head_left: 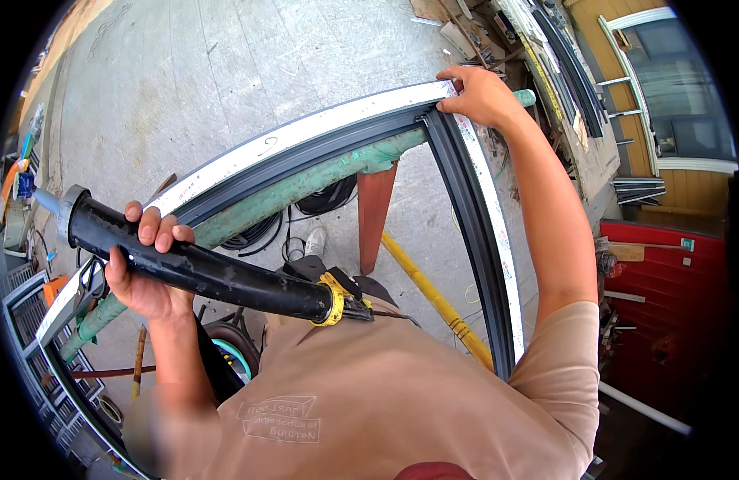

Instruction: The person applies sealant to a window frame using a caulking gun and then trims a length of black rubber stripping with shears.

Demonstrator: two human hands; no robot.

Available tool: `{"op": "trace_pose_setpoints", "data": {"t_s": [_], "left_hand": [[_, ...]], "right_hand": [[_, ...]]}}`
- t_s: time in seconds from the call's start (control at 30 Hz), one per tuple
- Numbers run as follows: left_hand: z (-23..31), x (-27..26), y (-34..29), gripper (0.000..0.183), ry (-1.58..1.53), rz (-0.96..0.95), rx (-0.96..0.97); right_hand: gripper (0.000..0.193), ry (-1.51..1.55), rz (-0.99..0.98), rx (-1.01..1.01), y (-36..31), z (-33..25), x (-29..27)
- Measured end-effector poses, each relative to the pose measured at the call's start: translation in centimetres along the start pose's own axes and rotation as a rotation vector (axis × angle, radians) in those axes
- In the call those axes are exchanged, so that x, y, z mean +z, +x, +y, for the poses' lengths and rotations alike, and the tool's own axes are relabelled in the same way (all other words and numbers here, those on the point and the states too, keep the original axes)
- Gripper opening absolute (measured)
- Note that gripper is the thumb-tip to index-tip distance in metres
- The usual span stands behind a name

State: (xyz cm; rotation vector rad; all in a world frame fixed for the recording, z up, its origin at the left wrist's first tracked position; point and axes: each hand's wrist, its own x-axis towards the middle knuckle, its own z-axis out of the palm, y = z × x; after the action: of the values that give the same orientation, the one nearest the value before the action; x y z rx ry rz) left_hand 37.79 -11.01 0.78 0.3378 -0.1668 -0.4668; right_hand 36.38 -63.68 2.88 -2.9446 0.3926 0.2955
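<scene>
Head view: black tubular gun (225,278) at nine o'clock, white-faced frame (289,138) spanning eight to four.
My left hand (156,268) wraps the barrel; at one o'clock my right hand (483,94) pinches the frame's corner.

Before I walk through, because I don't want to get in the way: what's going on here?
A person grips a black tube-shaped applicator in the left hand, its pale nozzle pointing off to the left, away from the right hand. That right hand holds one corner of a large white-faced frame. The frame lies above a green bar, with a reddish-brown support below the bar and a yellow pole nearby.
</scene>
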Motion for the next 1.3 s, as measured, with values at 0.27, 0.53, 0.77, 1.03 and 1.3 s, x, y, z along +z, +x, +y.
{"op": "trace_pose_setpoints", "data": {"t_s": [0.27, 0.53, 0.77, 1.03, 1.3], "left_hand": [[-0.1, -0.8, -0.2, 0.05, 0.003, 0.019, -0.007], [-0.5, -0.1, -1.9, 0.052, 0.036, 0.025, 0.013], [-1.3, -0.6, -4.1, 0.053, 0.065, 0.075, 0.033], [-3.4, 0.0, -5.7, 0.055, 0.147, 0.137, 0.012], [-4.4, -0.1, -6.8, 0.055, 0.188, 0.196, 0.035]], "right_hand": [[0.06, 0.049, -0.004, 0.136, 0.0, -1.7, 0.7], [0.056, 0.683, 0.077, 0.168, -1.6, 2.0, 2.4], [0.078, 0.53, 0.068, 0.05, -3.0, 2.4, 0.8], [0.099, 0.298, 0.358, 0.032, -1.0, 1.8, 6.6], [0.063, 0.676, 0.584, 0.377, 0.1, 6.1, 8.5]]}}
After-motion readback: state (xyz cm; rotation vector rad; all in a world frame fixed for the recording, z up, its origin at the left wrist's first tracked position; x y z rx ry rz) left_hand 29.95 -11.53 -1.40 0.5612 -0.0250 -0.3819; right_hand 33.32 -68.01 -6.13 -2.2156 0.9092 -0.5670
